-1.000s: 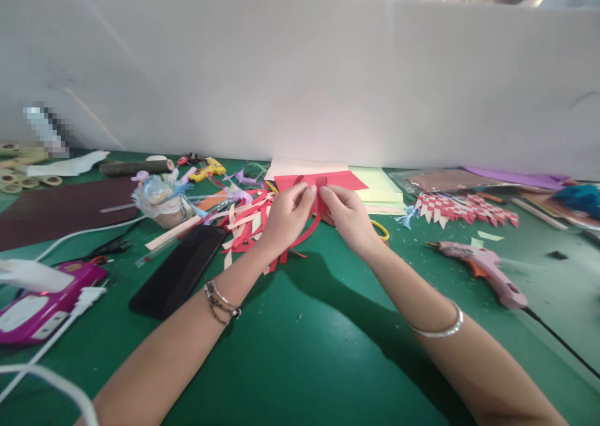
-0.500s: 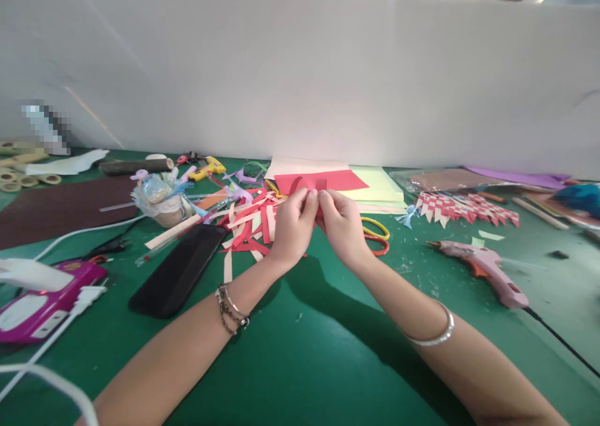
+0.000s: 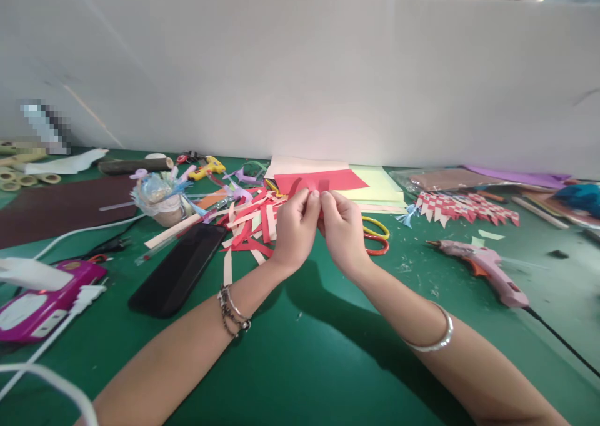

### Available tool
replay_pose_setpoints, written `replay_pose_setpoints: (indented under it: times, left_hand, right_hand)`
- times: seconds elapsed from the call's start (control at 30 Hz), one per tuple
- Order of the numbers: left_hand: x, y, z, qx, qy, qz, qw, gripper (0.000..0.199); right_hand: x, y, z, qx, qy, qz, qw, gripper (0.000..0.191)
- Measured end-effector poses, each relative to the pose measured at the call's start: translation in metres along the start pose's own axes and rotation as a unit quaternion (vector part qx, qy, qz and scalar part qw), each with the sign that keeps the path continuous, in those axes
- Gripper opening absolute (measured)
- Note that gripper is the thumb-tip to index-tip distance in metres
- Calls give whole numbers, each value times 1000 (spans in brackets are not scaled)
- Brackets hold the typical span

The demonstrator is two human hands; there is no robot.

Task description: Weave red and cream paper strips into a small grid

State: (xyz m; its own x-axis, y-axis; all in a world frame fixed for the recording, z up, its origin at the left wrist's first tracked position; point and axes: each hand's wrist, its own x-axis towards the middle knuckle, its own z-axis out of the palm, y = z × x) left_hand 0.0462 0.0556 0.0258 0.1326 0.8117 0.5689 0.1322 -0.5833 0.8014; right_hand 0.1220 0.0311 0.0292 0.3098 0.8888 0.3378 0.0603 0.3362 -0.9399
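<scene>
Over the green tabletop (image 3: 304, 363), in front of the red paper sheet (image 3: 347, 180), the left hand (image 3: 297, 233) and right hand (image 3: 345, 233) were together, thumb beside thumb, both pinching a red paper strip (image 3: 307, 185) between them, neither nearer. The strip curved just beyond the thumbtips; fingers hid most, so its long axis could not be told.

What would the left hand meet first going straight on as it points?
Likely the red paper sheet, just past the left hand in the view; depth is unclear, and the right hand is close alongside.
</scene>
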Motion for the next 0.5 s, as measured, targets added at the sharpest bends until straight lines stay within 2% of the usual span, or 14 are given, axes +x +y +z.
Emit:
replay_pose_setpoints:
  times: [0.27, 0.5]
  left_hand:
    - [-1, -1, 0, -6, 0, 0, 1000, 37]
    - [-3, -3, 2, 3, 19, 38, 999, 36]
  right_hand:
    - [-3, -1, 1, 2, 9, -6, 1000, 32]
    - [-5, 0, 3, -24, 28, -39, 999, 32]
